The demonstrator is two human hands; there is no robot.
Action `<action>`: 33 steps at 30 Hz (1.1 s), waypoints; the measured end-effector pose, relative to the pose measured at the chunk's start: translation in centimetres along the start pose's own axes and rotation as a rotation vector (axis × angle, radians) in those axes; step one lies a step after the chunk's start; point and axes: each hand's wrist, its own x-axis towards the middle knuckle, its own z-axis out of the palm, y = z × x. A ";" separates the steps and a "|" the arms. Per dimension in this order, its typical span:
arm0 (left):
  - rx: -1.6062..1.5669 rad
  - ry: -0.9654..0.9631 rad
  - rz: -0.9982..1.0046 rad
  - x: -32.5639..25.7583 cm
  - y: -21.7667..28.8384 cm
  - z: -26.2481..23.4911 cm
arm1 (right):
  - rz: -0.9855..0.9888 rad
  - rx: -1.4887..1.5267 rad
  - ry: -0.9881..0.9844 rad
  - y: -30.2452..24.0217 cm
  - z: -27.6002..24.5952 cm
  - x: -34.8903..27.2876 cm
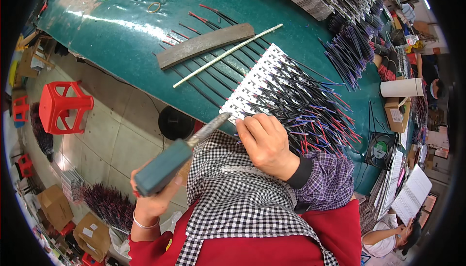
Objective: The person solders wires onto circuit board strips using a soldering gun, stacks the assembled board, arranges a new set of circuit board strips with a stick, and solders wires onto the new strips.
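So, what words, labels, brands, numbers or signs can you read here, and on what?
None can be read clearly enough to quote.
Carton on the table, right: label too small.
Labelled box, lower left: too small.
Green disc: too small.
White panel: dark marks, no legible words.
Tool in the left hand: no legible lettering.
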 end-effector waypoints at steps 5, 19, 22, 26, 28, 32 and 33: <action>-0.569 0.258 -0.149 1.0 0.3 -1.4 | 0.019 0.026 -0.033 -0.2 -0.4 0.1; 0.425 0.351 0.631 15.3 0.7 0.4 | 0.298 -0.142 -0.270 2.6 -4.8 -1.5; 0.706 0.309 0.908 17.8 1.0 1.6 | 0.284 -0.073 -0.251 3.1 -4.6 -2.1; 0.799 0.099 0.991 19.2 1.8 3.9 | 0.278 -0.055 -0.252 3.4 -4.4 -2.5; 0.987 0.021 1.012 20.0 2.2 4.8 | 0.286 -0.034 -0.247 3.5 -4.6 -2.5; 1.071 -0.061 0.979 21.1 0.9 5.7 | 0.323 0.025 -0.217 4.1 -4.7 -2.9; 1.047 -0.050 0.954 21.2 0.9 5.4 | 0.334 0.063 -0.198 4.1 -4.7 -2.9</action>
